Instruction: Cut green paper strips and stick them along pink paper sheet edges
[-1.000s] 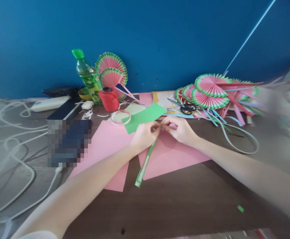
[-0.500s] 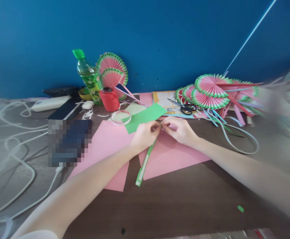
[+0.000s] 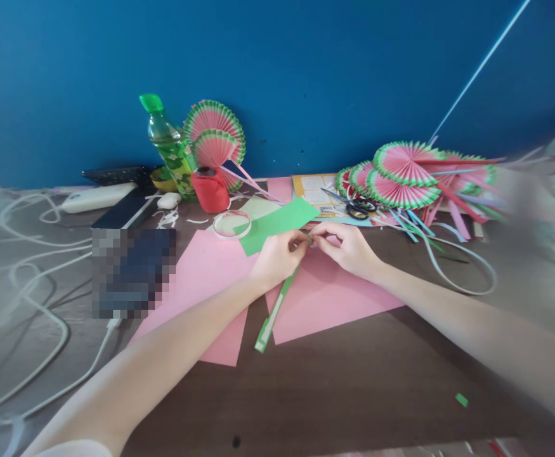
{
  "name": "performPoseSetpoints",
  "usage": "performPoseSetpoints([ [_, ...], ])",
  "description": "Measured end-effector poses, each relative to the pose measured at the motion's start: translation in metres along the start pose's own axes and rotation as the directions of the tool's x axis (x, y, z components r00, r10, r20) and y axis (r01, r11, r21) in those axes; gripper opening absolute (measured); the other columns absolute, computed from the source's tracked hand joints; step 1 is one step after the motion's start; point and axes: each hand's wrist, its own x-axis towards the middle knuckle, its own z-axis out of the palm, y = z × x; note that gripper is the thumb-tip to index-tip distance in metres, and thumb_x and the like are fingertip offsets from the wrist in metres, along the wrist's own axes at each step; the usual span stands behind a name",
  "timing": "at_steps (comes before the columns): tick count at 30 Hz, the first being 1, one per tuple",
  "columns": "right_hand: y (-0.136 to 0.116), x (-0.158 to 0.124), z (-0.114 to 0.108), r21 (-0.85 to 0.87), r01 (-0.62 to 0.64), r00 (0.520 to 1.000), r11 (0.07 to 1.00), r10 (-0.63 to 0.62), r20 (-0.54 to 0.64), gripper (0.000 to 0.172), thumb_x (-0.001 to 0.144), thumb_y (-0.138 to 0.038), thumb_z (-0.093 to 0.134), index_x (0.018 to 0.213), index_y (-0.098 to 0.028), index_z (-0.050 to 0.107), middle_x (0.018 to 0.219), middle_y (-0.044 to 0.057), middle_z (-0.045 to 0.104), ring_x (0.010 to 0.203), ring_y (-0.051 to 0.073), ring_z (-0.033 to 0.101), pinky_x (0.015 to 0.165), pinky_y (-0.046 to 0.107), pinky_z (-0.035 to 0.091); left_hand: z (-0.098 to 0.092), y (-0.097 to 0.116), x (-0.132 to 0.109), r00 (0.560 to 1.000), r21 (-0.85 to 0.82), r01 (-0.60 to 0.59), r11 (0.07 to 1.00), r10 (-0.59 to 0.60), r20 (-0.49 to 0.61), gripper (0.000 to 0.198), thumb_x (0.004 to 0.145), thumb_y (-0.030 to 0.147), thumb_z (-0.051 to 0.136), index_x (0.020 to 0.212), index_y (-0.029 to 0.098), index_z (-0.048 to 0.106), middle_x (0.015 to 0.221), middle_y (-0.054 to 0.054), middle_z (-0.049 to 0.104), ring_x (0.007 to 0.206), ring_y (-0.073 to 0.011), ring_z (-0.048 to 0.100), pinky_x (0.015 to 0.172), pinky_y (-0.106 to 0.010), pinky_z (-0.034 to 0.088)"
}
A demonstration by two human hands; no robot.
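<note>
My left hand [image 3: 281, 255] pinches a narrow green paper strip [image 3: 277, 310] near its far end. A white band, which looks like tape, runs along the strip, and its near end hangs free toward me. The fingertips of my right hand [image 3: 346, 249] are closed on the strip's far tip, close beside the left fingertips. Both hands are over pink paper sheets [image 3: 325, 311]. Just behind my left hand lies a green paper sheet [image 3: 277, 225], with a roll of white tape [image 3: 232, 225] at its left.
Scissors [image 3: 360, 209] lie behind my right hand. Pink-and-green folded paper fans [image 3: 403, 174] are piled at the back right. A bottle [image 3: 170, 149], a red container [image 3: 211, 190] and another fan [image 3: 215, 133] stand at the back left. White cables [image 3: 49, 311] and a blurred dark device [image 3: 137, 273] lie left.
The free near end of the green strip has shifted slightly left and away from me. Both hands stay nearly in place, still pinching its far end.
</note>
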Motion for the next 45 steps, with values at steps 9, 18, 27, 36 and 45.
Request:
performPoseSetpoints([
  [9,0.014,0.007,-0.002,0.142,-0.166,0.917,0.976,0.206,-0.341,0.012,0.081,-0.024,0.048,0.075,-0.019,0.057,0.077,0.004,0.064,0.077,0.017,0.061,0.071,0.033,0.047,0.002,-0.003,0.001,0.987,-0.208,0.157,0.965,-0.156,0.021,0.013,0.078,0.023,0.045,0.077,0.017,0.057,0.073,-0.001,0.066,0.054,-0.0092,0.058,0.047,-0.019,0.045],
  [18,0.057,0.016,-0.023,0.090,-0.238,0.754,0.967,0.242,-0.611,0.003,0.075,-0.022,0.053,0.077,-0.021,0.051,0.078,0.005,0.061,0.077,0.020,0.059,0.077,0.041,0.046,0.000,-0.006,0.004,0.985,-0.296,0.167,0.940,-0.169,0.020,0.014,0.080,0.025,0.044,0.082,0.015,0.054,0.072,-0.001,0.061,0.044,-0.0049,0.049,0.041,-0.017,0.042],
  [27,0.059,0.015,-0.027,-0.070,-0.243,0.746,0.968,0.140,-0.651,0.017,0.082,-0.016,0.038,0.080,-0.022,0.054,0.072,0.004,0.060,0.077,0.021,0.057,0.081,0.041,0.041,-0.002,-0.004,0.004,0.988,-0.290,0.155,0.944,-0.151,0.038,0.027,0.077,0.012,0.042,0.103,0.016,0.052,0.080,-0.001,0.062,0.050,-0.0047,0.051,0.050,-0.018,0.044],
  [36,0.009,0.012,-0.013,0.081,-0.159,0.921,0.984,0.177,-0.346,0.029,0.085,-0.044,0.046,0.074,-0.021,0.060,0.084,0.004,0.064,0.087,0.020,0.057,0.078,0.035,0.041,-0.002,-0.002,0.003,0.985,-0.431,0.165,0.887,-0.166,0.036,0.023,0.077,0.025,0.052,0.098,0.019,0.043,0.075,0.001,0.065,0.045,-0.0047,0.047,0.045,-0.017,0.038],
  [45,-0.006,0.007,0.003,0.047,-0.117,0.985,0.992,0.122,-0.125,0.024,0.080,-0.037,0.055,0.065,-0.019,0.057,0.069,0.000,0.057,0.066,0.014,0.052,0.060,0.027,0.039,-0.001,-0.005,0.003,0.989,-0.456,0.149,0.877,-0.142,0.049,0.019,0.078,0.025,0.054,0.093,0.019,0.043,0.075,0.001,0.067,0.056,-0.0071,0.057,0.056,-0.019,0.042],
])
